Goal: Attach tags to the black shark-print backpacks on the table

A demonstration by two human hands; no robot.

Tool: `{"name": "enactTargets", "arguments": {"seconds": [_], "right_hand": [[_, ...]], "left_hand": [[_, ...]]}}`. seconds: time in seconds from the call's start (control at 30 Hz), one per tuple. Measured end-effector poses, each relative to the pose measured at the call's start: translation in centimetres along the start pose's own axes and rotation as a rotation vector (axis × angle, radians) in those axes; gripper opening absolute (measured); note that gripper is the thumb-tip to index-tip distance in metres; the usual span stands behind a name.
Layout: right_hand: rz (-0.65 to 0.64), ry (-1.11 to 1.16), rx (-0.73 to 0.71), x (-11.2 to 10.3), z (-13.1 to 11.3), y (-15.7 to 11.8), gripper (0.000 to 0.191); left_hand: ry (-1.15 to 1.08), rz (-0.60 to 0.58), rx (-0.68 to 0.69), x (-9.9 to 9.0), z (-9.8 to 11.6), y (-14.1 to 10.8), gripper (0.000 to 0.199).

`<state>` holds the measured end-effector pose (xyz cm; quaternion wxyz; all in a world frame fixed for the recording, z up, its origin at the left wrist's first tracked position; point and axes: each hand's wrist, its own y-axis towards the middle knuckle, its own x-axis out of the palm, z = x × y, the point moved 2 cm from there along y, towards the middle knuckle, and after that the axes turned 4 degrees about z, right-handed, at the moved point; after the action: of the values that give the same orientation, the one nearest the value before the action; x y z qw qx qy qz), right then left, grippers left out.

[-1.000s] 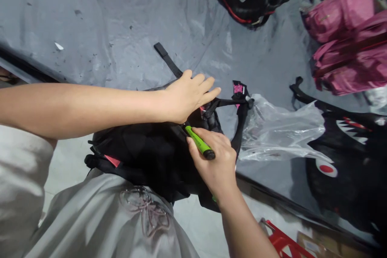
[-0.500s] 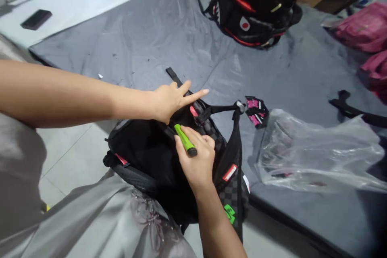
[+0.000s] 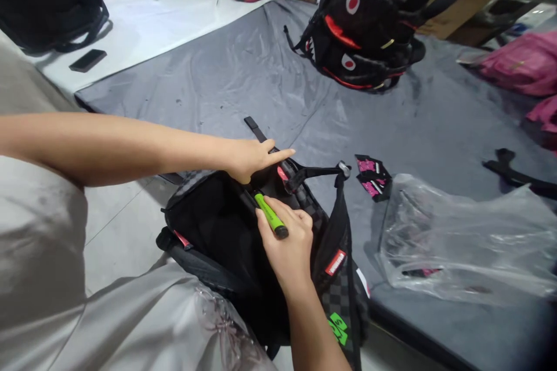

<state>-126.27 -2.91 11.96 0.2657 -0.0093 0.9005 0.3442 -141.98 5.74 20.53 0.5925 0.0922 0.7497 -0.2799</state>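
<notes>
An opened black backpack with a grey checkered outside leans between the lap and the table edge. My right hand is closed around a green pen-shaped tool with a black end; its far tip points into the bag by my left hand and is hard to make out. My left hand grips the bag's upper edge, two fingers stretched out over it. A black strap with a metal buckle and a red label lie on the bag's right side.
Pink-and-black tags and a clear plastic bag lie to the right on the grey-covered table. Shark-face backpacks stand behind, pink bundles at far right. A phone rests on the white surface at left.
The view has tilted up, showing more black backpacks at the back left. Both hands keep much the same place on the bag, and the green tool stays in my right hand.
</notes>
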Motion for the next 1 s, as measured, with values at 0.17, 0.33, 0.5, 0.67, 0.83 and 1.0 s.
{"name": "enactTargets", "arguments": {"seconds": [0.17, 0.33, 0.5, 0.67, 0.83, 1.0], "right_hand": [[0.025, -0.01, -0.014, 1.2, -0.4, 0.5, 0.019], [0.068, -0.148, -0.047, 0.9, -0.8, 0.3, 0.019], [0.061, -0.129, 0.02, 0.9, -1.4, 0.4, 0.017], [0.107, -0.155, 0.039, 1.6, -1.7, 0.4, 0.016], [0.145, -0.272, 0.021, 1.8, -1.7, 0.0, 0.017], [0.175, -0.247, 0.041, 1.8, -1.8, -0.2, 0.015]], "left_hand": [[-0.061, 0.016, 0.002, 0.0, -0.2, 0.0, 0.114], [-0.129, 0.014, -0.015, -0.3, -0.2, -0.2, 0.115], [-0.153, 0.028, -0.006, -0.2, -0.5, -0.1, 0.112], [-0.167, 0.024, -0.008, -0.1, -0.6, 0.1, 0.112], [-0.159, 0.051, -0.051, 0.0, -0.1, 0.2, 0.111], [-0.134, 0.053, -0.067, 0.0, 0.1, 0.4, 0.114]]}}
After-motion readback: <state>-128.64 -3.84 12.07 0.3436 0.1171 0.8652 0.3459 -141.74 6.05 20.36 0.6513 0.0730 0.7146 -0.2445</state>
